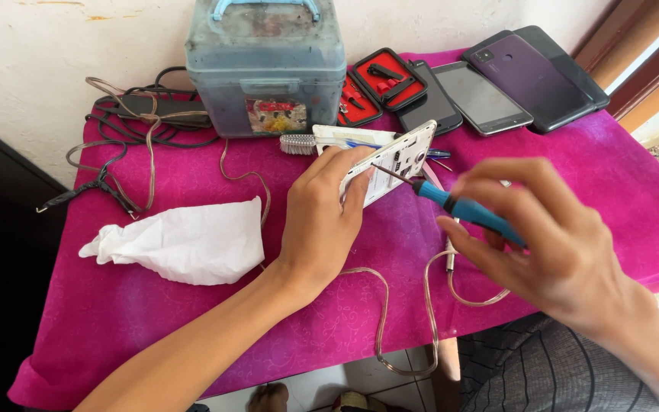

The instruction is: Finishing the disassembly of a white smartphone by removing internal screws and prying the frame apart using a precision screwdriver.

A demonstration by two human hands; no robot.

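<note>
Behind the fingers, a grey toolbox (265, 69) and several phones (497, 88) sit at the back of a magenta cloth (154, 336). The left hand (318, 221) grips an opened white phone (392, 160), tilting it toward the tool. The right hand (551, 244) pinches a blue screwdriver (455, 204), tip on the phone's back; motion blur hides the fingertips.

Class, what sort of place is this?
Probably a small home phone-repair table: an opened white phone under a blue-handled screwdriver, a row of dark phones, and a grimy toolbox.
</note>
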